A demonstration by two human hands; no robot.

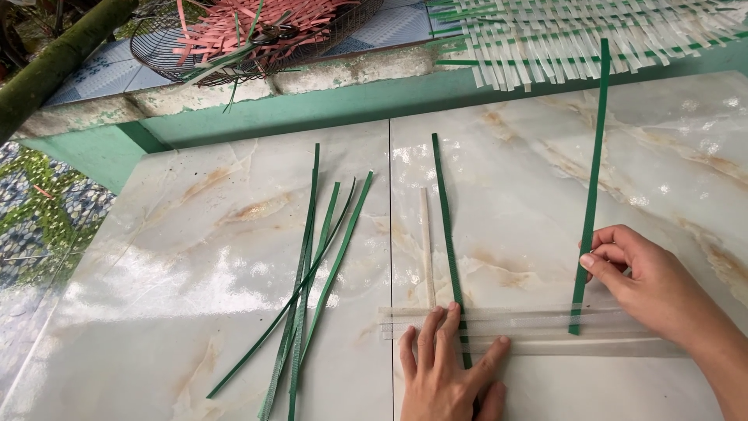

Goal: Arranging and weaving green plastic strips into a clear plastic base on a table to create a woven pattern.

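Observation:
My left hand (448, 366) lies flat on the marble floor, fingers spread, pressing down on several translucent white strips (538, 327) that run left to right. A green strip (446, 226) runs lengthwise under its fingers, with a short white strip (427, 245) upright beside it. My right hand (650, 284) pinches a long green strip (594, 171) between thumb and fingers; the strip's near end crosses the white strips.
A loose bunch of green strips (312, 273) lies to the left on the tile. A wire basket (234, 39) with pink strips sits on the green ledge (312, 105) behind. A partly woven white and green mat (576, 35) lies at the back right.

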